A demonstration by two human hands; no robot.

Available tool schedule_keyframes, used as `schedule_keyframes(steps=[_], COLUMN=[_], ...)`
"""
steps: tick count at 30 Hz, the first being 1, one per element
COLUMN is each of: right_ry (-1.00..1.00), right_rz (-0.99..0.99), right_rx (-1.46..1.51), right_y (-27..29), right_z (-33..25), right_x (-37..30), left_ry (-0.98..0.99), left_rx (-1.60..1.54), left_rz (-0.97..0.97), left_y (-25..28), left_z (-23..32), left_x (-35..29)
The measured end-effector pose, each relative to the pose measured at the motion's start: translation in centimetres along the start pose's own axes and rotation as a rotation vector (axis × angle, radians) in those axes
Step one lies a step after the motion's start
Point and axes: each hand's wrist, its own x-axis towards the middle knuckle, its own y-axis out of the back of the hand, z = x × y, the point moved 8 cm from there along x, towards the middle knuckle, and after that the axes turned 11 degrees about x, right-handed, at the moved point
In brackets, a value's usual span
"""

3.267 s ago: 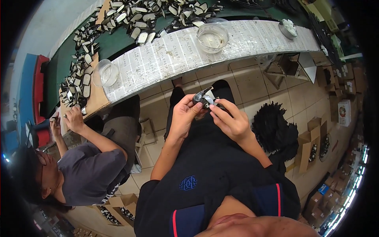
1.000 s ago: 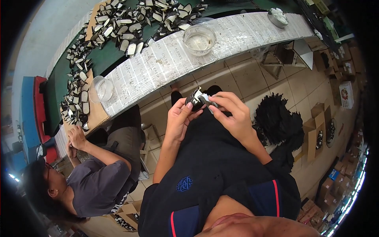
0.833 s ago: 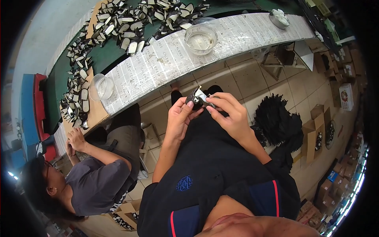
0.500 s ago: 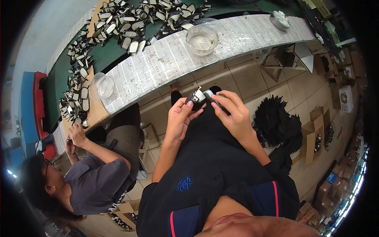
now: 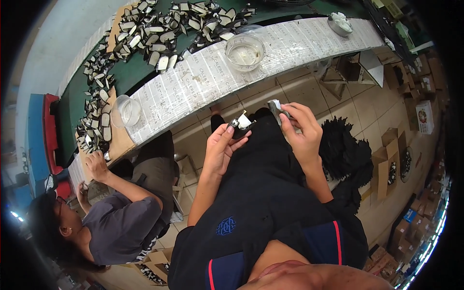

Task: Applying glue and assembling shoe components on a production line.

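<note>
My left hand [image 5: 224, 146] holds a small black piece with a white inner side [image 5: 241, 125], gripped between thumb and fingers above my lap; it resembles a part of a shoe. In my right hand [image 5: 303, 130] is a dark grey, flat handled tool with a white end [image 5: 278, 108], its exact kind unclear. The tool points up and away from me. A gap of a few finger widths separates the tool from the black piece. Fingers cover much of both things.
A paper-covered bench edge [image 5: 193, 87] curves ahead, with clear round bowls [image 5: 244, 52] on it. Behind lies a heap of black-and-cream pieces [image 5: 159, 38]. A co-worker [image 5: 121, 212] sits at my left. Black material [image 5: 338, 150] and an open carton [image 5: 385, 164] stand at my right.
My right hand has drawn the tool away from the black piece, to the right. My left hand stays nearly in place. The co-worker's hands have moved apart, one toward the heap.
</note>
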Motion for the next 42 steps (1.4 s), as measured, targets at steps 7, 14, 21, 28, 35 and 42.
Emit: schedule_keyframes(steps=[7, 14, 21, 28, 35, 42], right_ry=[-0.164, -0.204, -0.289, -0.28, -0.208, -0.262], right_rz=[0.053, 0.205, 0.348, 0.304, 0.33, 0.378], right_rx=[0.089, 0.151, 0.146, 0.176, 0.155, 0.197], right_y=[2.7, 5.6, 8.8, 9.7, 10.2, 10.6], right_z=[3.5, 4.3, 6.8, 7.1, 6.2, 6.1], right_x=[-1.8, -3.4, -5.8, -5.9, -7.1, -9.5], left_ry=[-0.4, -0.904, -0.837, -0.592, -0.67, -0.542], left_rx=[0.125, 1.213, 1.855, 1.731, 1.232, 0.505], left_rz=[0.283, 0.399, 0.433, 0.415, 0.561, 0.477], left_y=[3.1, -9.8, -5.4, 7.4, 11.5, 13.5], left_z=[9.4, 33.1, 28.6, 18.6, 19.4, 19.0], left_x=[2.6, 16.0, 28.3, 32.4, 31.7, 26.9])
